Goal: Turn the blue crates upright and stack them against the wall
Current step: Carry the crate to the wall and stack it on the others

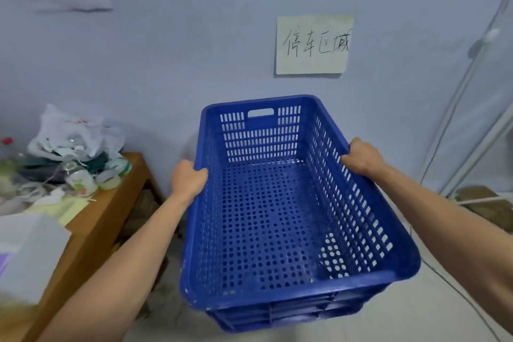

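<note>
A blue perforated plastic crate (266, 219) is upright, open side up and empty, its far end toward the pale wall (166, 64). My left hand (188, 179) grips the crate's left long rim. My right hand (362, 157) grips the right long rim. At the crate's near bottom edge, more blue ribbed plastic (277, 316) shows; I cannot tell whether it belongs to a second crate underneath. The crate's underside is hidden, so whether it rests on something or hangs in my hands is unclear.
A wooden table (111, 208) stands left of the crate, loaded with plastic bags (72, 136), tape rolls and a white box (27, 253). A handwritten paper sign (313, 44) hangs on the wall. A white metal rack (472, 119) stands at the right over a pale tiled floor (416, 314).
</note>
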Motion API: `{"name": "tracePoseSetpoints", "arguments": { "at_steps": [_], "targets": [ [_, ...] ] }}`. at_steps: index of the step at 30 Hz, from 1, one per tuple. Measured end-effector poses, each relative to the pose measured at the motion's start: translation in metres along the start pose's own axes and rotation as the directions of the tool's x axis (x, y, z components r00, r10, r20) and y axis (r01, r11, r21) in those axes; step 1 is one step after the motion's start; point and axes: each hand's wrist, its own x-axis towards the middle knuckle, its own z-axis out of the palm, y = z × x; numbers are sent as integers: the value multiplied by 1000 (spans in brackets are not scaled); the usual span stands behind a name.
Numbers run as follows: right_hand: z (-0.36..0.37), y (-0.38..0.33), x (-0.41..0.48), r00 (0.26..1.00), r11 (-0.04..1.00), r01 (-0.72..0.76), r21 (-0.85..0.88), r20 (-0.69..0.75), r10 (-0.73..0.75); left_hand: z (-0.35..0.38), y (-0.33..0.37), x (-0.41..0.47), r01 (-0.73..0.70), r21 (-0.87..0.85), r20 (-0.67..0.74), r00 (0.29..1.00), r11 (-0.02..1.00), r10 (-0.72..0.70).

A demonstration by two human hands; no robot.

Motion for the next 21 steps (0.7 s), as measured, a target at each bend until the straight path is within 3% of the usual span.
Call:
{"name": "tracePoseSetpoints", "arguments": {
  "at_steps": [11, 14, 21],
  "targets": [
    [17, -96, 62, 957, 929, 263, -262, 190, -217, -16, -41, -47, 183, -240, -253, 937, 953, -243],
    [24, -108, 88, 944, 908, 311, -280, 200, -262, -6, -46, -56, 260, -330, -220, 914, 907, -342],
    [33, -132, 151, 921, 837, 391, -384, 166, -353, 22, -32, -76, 338, -484, -16, 919, 807, -394]
  ]
}}
